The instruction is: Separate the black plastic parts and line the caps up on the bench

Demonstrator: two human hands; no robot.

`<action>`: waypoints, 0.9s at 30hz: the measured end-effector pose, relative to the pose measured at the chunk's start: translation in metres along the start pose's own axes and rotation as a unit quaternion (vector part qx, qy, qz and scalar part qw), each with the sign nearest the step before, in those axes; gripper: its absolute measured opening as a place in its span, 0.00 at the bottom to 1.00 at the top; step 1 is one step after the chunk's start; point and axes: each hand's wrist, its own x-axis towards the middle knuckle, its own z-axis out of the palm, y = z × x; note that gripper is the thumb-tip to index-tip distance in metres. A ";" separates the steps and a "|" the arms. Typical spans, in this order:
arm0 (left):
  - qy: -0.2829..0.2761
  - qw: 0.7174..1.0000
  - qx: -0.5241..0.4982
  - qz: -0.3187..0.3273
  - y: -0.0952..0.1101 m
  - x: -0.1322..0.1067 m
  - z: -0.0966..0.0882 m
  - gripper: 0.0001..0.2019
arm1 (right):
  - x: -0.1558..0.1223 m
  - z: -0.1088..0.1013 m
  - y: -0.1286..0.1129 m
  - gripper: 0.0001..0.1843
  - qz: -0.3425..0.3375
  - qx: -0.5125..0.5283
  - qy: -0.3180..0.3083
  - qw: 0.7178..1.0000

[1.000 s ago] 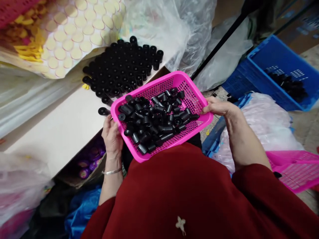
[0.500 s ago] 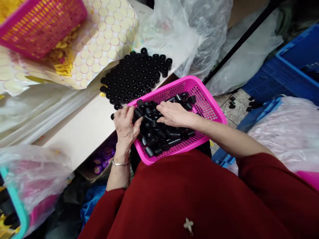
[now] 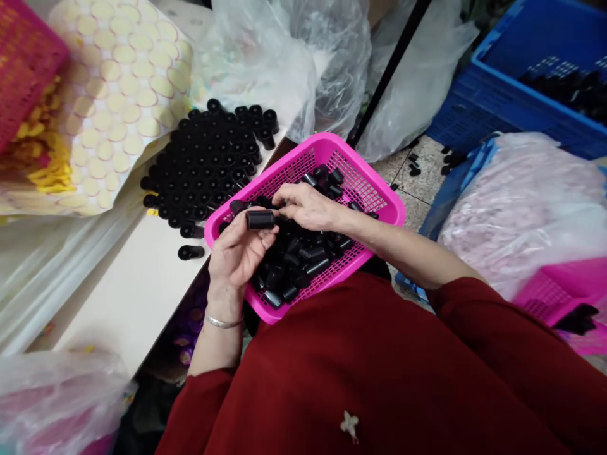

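Observation:
My left hand [image 3: 237, 253] is turned palm up over the left end of a pink basket, its fingers closed on a short black plastic cylinder [image 3: 260, 220] lying level. Close to that cylinder's right end is my right hand [image 3: 306, 207], its fingers bent into a pinch; what they hold, if anything, is hidden. Loose black cylinders [image 3: 313, 253] lie jumbled in the pink basket [image 3: 396, 212], which rests between my body and the table edge. On the table, many like cylinders stand upright, packed in a cluster [image 3: 208, 151]. One cylinder [image 3: 190, 253] lies apart, nearer to me.
A white table [image 3: 142, 291] runs along the left. A magenta basket [image 3: 28, 69] and yellow pieces [image 3: 52, 174] sit on dotted sheeting [image 3: 123, 95]. Clear plastic bags [image 3: 265, 57] lie behind. Blue crates [image 3: 497, 82] and another pink basket [image 3: 550, 284] are on the right.
My left hand has turned palm up and lifted a black cylinder above the basket. My right hand has come up from the pile towards it. The view has shifted to the right.

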 end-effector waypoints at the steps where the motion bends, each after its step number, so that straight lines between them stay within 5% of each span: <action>1: -0.001 1.000 -0.014 -0.020 -0.001 0.004 0.001 0.15 | 0.000 0.001 0.000 0.11 0.006 0.028 0.016 0.999; 5: 0.033 0.998 -0.037 -0.026 -0.002 0.016 -0.007 0.19 | -0.001 0.001 0.009 0.10 0.007 0.037 0.016 0.999; 11: 0.098 0.992 -0.044 0.061 0.008 0.016 -0.032 0.16 | 0.003 -0.005 0.020 0.11 0.011 -0.098 -0.048 0.994; 17: 0.103 0.992 -0.049 0.048 0.009 0.022 -0.033 0.17 | 0.004 0.020 0.008 0.12 -0.054 -0.233 -0.144 0.960; 21: 0.096 0.991 -0.082 0.033 0.010 0.026 -0.023 0.15 | 0.002 0.028 0.011 0.09 -0.058 -0.237 -0.111 0.963; 27: 0.034 0.998 -0.047 -0.004 0.003 0.023 -0.006 0.10 | -0.030 0.006 0.014 0.11 -0.003 0.010 0.057 0.998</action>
